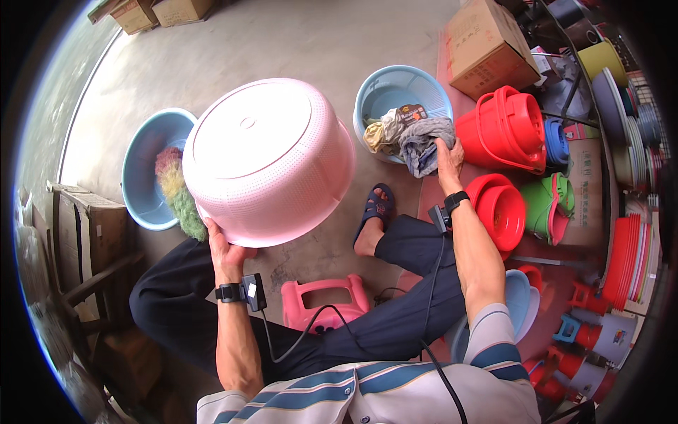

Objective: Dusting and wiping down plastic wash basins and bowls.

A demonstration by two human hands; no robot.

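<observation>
My left hand (227,253) grips the lower rim of a large pink plastic basket (268,187) with perforated sides. The basket is tilted, its underside facing up. On its left, a fluffy multicoloured duster (175,187) rests partly in a light blue basin (141,169) and reaches down close to my left hand. My right hand (450,166) is closed on a crumpled grey cloth (422,152) at the near rim of a blue basket (367,92). Beside that cloth, a pale yellowish cloth (378,136) lies in the blue basket.
Red buckets (505,127) stand just right of my right hand, with red basins (500,215) and a green bucket (547,201) nearby. A cardboard box (487,46) sits at the far right. Below my hands is a pink stool (325,291). Another carton (88,233) stands at left.
</observation>
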